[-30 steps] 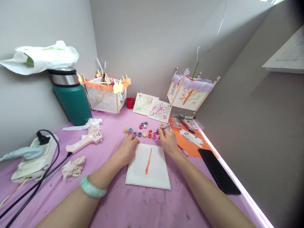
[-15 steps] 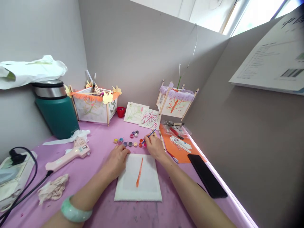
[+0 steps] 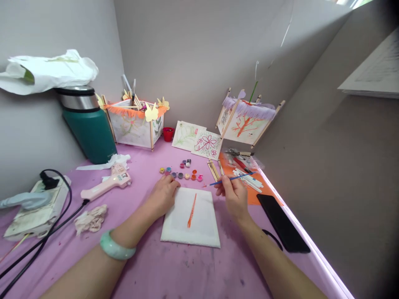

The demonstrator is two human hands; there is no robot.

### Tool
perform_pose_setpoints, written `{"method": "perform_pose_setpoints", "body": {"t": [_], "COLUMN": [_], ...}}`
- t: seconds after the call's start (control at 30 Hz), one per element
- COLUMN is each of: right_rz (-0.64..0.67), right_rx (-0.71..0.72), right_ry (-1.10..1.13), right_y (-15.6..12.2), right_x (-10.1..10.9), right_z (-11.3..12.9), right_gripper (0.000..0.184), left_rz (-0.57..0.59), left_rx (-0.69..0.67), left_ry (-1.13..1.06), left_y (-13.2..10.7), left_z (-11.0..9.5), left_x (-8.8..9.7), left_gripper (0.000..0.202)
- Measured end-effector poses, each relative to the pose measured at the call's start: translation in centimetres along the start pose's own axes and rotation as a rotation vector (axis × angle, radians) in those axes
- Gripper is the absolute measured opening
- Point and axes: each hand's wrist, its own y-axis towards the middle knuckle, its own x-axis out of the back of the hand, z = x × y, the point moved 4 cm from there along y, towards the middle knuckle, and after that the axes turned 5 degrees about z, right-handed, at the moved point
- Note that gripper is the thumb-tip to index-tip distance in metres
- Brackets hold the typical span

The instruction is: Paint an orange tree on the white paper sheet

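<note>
Between the forearms, a white square padded board [image 3: 204, 232] with one orange streak lies on the purple tabletop [image 3: 193, 274]. Just beyond it sits a row of small round paint pots [image 3: 187, 176] in mixed colours. The right hand [image 3: 233, 195] pinches a slim blue-handled paintbrush [image 3: 214, 183], its tip above the board's far right corner. To the right, a flat black rectangular slab [image 3: 283, 224] overlaps an orange sheet [image 3: 268, 189]; leftward lie a pale pink glue gun [image 3: 107, 185] and a crumpled beige tissue [image 3: 91, 219]. The left hand [image 3: 162, 197], fingers bent, covers the board's far left corner; I can't tell whether they grip it. The white printed papers [image 3: 374, 70] at far right are cut off, their writing too blurred to read.
</note>
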Motion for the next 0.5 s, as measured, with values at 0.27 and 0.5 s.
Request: {"method": "perform_pose_setpoints", "body": {"t": [0.27,0.5], "right_rz": [0.093,0.132], "right_rx": [-0.014,0.027], "right_ry": [0.019,-0.083], "right_y": [-2.2,-2.5], "right_x": [-0.8,-1.4], "right_z": [-1.1,-0.9], "right_gripper": [0.029,0.028], "left_rz": [-0.005,0.013], "left_rx": [0.008,0.009], "left_ry": [0.004,0.002], "left_y": [0.0,0.0], "left_z": [0.0,-0.1], "left_x": [0.0,0.2], "left_gripper": [0.029,0.030]}}
